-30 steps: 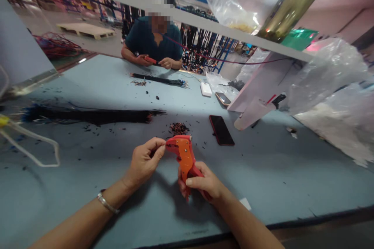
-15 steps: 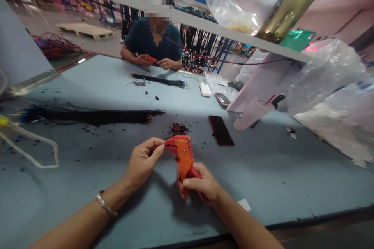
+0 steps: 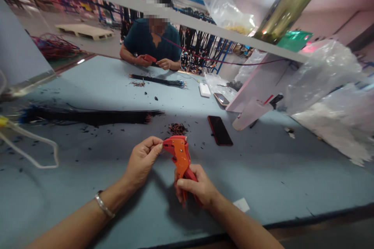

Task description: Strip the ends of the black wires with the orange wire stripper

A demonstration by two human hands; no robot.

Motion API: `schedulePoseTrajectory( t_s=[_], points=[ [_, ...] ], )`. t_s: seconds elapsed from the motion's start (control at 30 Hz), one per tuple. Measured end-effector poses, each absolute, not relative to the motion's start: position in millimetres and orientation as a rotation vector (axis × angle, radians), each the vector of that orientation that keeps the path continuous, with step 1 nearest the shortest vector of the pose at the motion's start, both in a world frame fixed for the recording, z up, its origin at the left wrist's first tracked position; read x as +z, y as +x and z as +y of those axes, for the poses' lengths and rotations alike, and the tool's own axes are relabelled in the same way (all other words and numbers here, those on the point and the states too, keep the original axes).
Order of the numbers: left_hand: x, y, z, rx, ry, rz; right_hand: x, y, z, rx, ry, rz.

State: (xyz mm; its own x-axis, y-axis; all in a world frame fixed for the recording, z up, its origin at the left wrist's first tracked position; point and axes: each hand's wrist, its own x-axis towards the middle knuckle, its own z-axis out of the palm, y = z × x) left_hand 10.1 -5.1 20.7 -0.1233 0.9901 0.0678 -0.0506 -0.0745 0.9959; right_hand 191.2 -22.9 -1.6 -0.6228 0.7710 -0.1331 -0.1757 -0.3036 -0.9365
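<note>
My right hand [image 3: 195,188] is wrapped around the handles of a red and orange wire stripper [image 3: 181,153], held upright above the table with its jaws pointing left. At those jaws, my left hand [image 3: 144,159] pinches a thin wire [image 3: 161,148] between thumb and forefinger; most of the wire is hidden by the fingers. Just beyond the tool lies a small heap of dark and coppery offcuts [image 3: 177,128]. A long bundle of black wires [image 3: 96,117] stretches across the table behind my left hand, its coppery ends toward the right.
Across the blue-grey table [image 3: 280,171], a co-worker [image 3: 152,41] holds a red tool [image 3: 150,58] near another wire bundle [image 3: 159,80]. A dark phone [image 3: 220,130] lies right of the offcuts, near a white cylinder [image 3: 251,114]. Plastic bags [image 3: 327,78] fill the right side.
My right hand and the wire stripper have shifted slightly left. My left hand keeps its pinch at the jaws. The whole view has drifted a little.
</note>
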Motion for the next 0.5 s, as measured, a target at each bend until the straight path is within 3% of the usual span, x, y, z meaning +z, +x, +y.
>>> schedulePoseTrajectory(
  t_s=[0.5],
  points=[
    [19.5, 9.6, -5.6, 1.358, 1.199, 1.236, 0.6, 188.0, -27.2, 1.928, -0.854, -1.334]
  ],
)
